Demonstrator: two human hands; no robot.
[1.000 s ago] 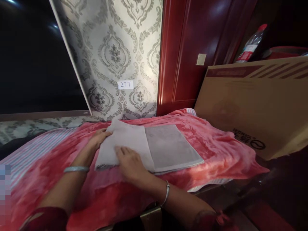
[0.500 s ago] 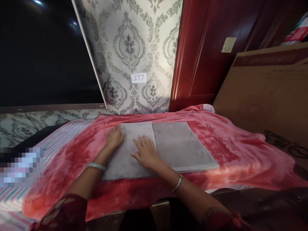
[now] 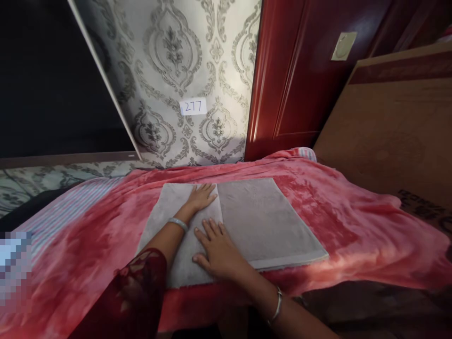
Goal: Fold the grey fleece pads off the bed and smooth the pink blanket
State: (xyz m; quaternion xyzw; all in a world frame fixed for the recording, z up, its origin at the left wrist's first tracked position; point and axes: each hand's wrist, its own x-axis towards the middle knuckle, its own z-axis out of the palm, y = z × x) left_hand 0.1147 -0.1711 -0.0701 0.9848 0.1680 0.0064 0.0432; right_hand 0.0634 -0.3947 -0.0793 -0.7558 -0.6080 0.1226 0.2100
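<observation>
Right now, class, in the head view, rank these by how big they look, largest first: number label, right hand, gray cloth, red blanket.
1. Red blanket, even partly covered
2. Gray cloth
3. Right hand
4. Number label

This place seems a home. At upper left is a black flat screen (image 3: 60, 80), at upper centre grey-patterned wallpaper (image 3: 173, 54), below a red plush blanket (image 3: 367, 216).

The cloth (image 3: 268, 226) looks matt and napped, the blanket (image 3: 325, 207) plush, the red panel (image 3: 296, 94) glossy.
</observation>
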